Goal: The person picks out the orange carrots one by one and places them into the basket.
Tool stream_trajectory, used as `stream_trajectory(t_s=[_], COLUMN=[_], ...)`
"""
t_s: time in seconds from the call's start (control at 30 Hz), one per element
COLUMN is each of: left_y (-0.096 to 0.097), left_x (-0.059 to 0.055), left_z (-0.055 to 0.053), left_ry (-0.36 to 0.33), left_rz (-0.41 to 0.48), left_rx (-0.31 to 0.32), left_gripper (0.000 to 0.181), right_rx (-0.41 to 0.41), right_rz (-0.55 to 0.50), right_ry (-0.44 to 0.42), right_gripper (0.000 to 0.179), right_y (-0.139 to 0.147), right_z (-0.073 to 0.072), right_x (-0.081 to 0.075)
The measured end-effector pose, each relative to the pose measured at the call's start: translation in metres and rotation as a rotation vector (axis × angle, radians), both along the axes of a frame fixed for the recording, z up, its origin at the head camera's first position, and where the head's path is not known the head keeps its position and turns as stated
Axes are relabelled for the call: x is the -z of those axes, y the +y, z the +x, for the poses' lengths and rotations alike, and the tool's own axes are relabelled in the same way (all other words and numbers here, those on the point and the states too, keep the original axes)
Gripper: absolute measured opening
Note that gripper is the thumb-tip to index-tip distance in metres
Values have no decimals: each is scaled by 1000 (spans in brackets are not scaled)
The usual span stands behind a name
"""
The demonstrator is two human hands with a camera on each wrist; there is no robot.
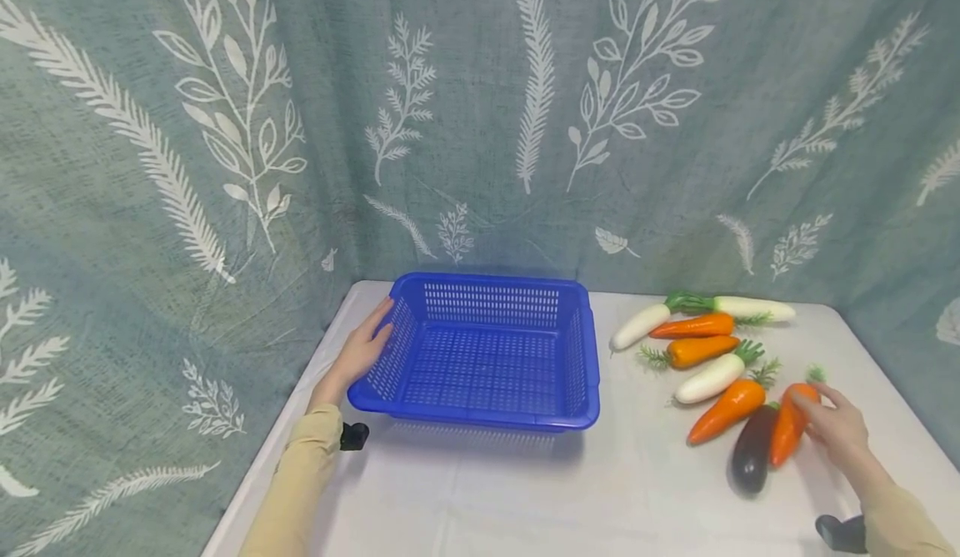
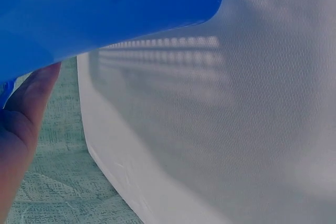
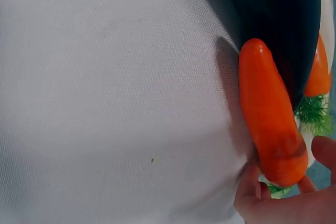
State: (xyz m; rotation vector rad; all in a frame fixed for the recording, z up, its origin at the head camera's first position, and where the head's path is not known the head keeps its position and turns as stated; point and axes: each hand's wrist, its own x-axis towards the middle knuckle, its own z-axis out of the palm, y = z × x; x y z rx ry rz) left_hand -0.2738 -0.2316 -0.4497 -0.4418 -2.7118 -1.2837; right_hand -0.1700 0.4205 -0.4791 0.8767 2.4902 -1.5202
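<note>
A blue plastic basket [image 1: 480, 419] with perforated walls stands on the left part of the table. My left hand [image 1: 362, 353] holds its left rim; the left wrist view shows part of this hand [image 2: 26, 114] against the underside of the rim. At the far right, my right hand [image 1: 836, 425] has its fingers and thumb around the thick leafy end of an orange carrot [image 1: 787, 428]. The right wrist view shows fingers beside that end of the carrot [image 3: 270, 114]. Touching the carrot's left side is a dark eggplant [image 1: 752, 453].
Left of the eggplant lies another carrot [image 1: 726, 413]. Behind it are a white radish [image 1: 708, 378], more carrots [image 1: 701, 350] and further white radishes [image 1: 757, 308]. All rest on a white-covered table [image 1: 510, 490]. Green leaf-patterned curtains [image 1: 480, 123] hang behind and at both sides.
</note>
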Motion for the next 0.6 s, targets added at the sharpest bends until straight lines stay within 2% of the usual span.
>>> stream_trajectory(t_s=[0.27, 0.6], left_y=[-2, -1], left_x=[4, 3], left_z=[-2, -3], left_ry=[3, 0], left_rz=[1, 6], left_rx=[3, 1], left_gripper=[46, 46], right_rx=[-4, 27], right_rz=[64, 48], right_ry=[19, 21], right_gripper=[78, 76], right_y=[2, 8], right_z=[0, -4], right_x=[0, 2])
